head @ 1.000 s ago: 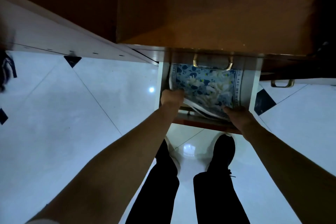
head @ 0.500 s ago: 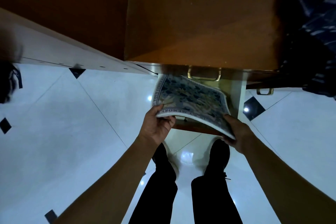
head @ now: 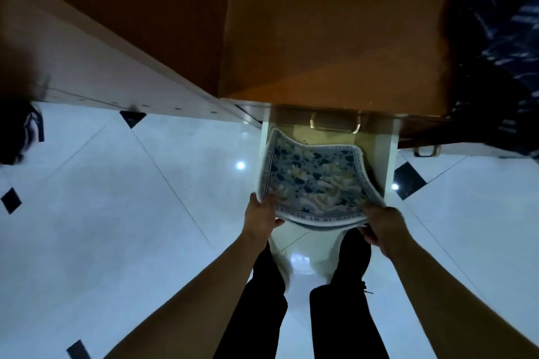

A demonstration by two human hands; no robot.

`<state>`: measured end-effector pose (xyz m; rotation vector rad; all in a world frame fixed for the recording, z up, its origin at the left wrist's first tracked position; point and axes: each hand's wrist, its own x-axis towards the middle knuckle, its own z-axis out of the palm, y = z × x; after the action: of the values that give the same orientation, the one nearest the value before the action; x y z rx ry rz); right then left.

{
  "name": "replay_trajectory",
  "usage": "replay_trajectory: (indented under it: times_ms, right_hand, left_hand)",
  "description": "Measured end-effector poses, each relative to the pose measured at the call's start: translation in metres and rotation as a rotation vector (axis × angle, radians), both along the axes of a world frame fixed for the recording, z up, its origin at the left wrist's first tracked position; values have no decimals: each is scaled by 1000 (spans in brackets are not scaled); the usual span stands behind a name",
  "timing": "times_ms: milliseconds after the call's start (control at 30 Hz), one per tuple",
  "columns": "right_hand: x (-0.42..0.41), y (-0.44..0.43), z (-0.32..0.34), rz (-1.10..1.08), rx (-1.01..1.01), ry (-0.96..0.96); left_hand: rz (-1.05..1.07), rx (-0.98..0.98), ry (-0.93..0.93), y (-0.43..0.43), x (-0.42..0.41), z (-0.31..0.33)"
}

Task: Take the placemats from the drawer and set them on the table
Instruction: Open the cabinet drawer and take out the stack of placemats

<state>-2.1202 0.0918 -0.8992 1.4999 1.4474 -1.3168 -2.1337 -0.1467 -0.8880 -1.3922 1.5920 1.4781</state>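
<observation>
Left arm reached forward, forearm bare and straight. Left hand (head: 262, 217) gripped the near left corner of the placemats (head: 313, 183), fingers curled round the edge. The floral stack sagged in the middle, held over the open drawer (head: 389, 160), its far edge curling up just below the brass handle (head: 335, 125). Right hand (head: 382, 223) gripped the near right corner the same way. Legs stood on the tiled floor (head: 145, 213).

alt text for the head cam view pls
The left hand and right hand grip the near edge of floral placemats above an open drawer. Below: dark trousers, a shoe, pale tiled floor; a wooden top fills the upper frame.
</observation>
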Motion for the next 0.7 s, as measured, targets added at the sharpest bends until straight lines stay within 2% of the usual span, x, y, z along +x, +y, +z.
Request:
replay_trajectory:
  times_ms: [167,333,500,700]
  right_hand:
    - [10,-1,-2,34,-10,57]
    - [21,10,62,185,28,296]
    - [39,17,166,248,61,417]
    - [74,11,332,269,40,531]
  left_hand:
    - [-29,57,50,-24,4,8]
    - [-181,189,92,-48,3,58]
    - [-308,240,180,-54,22,149]
    - [-350,214,286,-60,55,304]
